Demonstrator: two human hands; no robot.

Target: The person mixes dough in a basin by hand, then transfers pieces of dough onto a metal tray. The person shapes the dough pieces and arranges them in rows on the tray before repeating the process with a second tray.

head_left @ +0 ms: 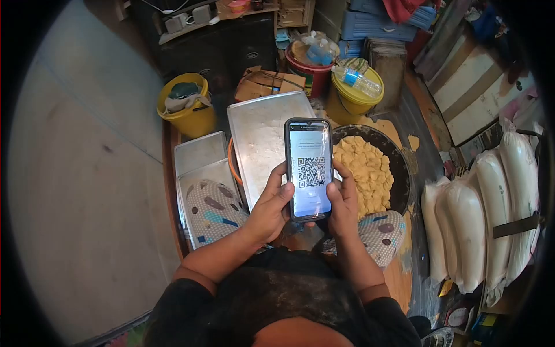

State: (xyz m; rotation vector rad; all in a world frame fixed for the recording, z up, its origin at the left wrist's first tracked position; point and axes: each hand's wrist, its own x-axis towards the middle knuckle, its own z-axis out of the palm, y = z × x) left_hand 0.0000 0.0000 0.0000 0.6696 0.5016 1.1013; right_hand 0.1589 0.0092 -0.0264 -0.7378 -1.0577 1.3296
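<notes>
A smartphone in a dark case is held upright in front of me, its lit screen showing a QR code. My left hand grips its left edge, thumb along the side. On the opposite edge my right hand is closed round the phone, with the thumb near the lower right of the screen. Behind the phone lies a metal baking tray. To the right, past my right hand, a wide black basin holds a mass of yellowish dough pieces.
Smaller metal trays lie at the left. Farther back stand a yellow bucket with cloths, a cardboard box, a red bucket and a lidded yellow bucket under a plastic bottle. Filled plastic sacks stand at the right.
</notes>
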